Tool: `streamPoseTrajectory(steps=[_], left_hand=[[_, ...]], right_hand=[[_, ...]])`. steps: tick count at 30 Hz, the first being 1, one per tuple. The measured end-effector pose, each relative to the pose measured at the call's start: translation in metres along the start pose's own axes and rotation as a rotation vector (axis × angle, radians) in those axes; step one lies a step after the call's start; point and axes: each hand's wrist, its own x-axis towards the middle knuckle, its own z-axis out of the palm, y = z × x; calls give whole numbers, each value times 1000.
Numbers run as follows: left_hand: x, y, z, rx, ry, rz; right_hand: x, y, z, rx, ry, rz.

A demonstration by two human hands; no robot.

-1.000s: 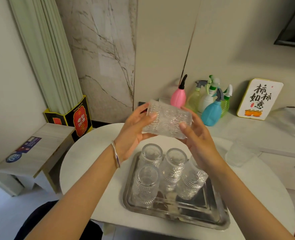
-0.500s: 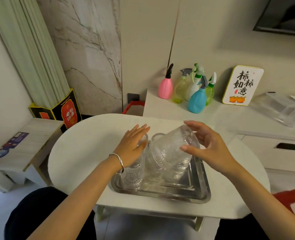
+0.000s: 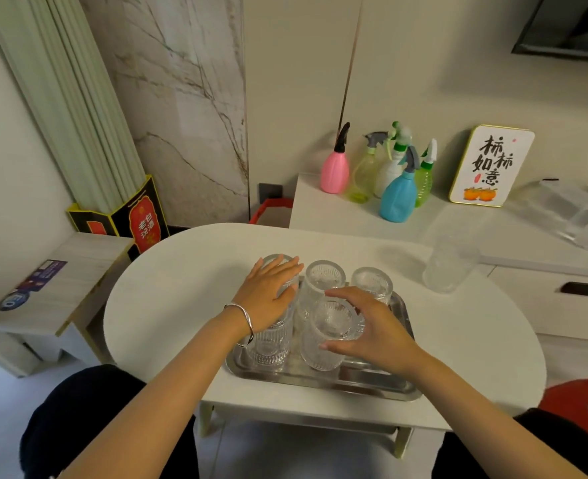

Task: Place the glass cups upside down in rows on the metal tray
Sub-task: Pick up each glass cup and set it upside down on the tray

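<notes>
Glass cups, ribbed, clear: five stand upside down on the metal tray [image 3: 372, 383], which sits near the front edge of the white oval table [image 3: 168, 299].

Far row: one cup under the left hand, a middle cup [image 3: 323, 281], a right cup [image 3: 372, 283]. Near row: a left cup [image 3: 268, 344] and a middle cup [image 3: 330, 333]. The near right space on the tray is bare.

Spare cup [image 3: 449, 264]: on the table's far right, well apart from the tray; which way up it stands cannot be told.

Left hand [image 3: 268, 292]: flat, fingers spread, resting over the left cups, gripping nothing.

Right hand [image 3: 372, 326]: curved wide around the near middle cup, thumb on its near side; whether it grips or merely touches cannot be told.

Handling, as a judgement: rigid, fragile, probably weighty for its size; ribbing aids grip, though the glass is slippery if wet. Best held around the wall at mid-height and set down gently, clear of neighbouring cups.
</notes>
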Motion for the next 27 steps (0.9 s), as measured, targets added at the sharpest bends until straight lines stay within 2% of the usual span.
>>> streamPoseTrajectory(steps=[10, 21, 24, 27], left_hand=[[0, 1, 0, -11, 28, 6], [6, 3, -10, -89, 86, -12], [15, 8, -16, -136, 39, -32], [31, 17, -20, -184, 29, -38]], right_hand=[[8, 1, 15, 17, 3, 11], [4, -1, 13, -122, 3, -86], [4, -6, -1, -13, 27, -99], [8, 0, -34, 164, 199, -86]])
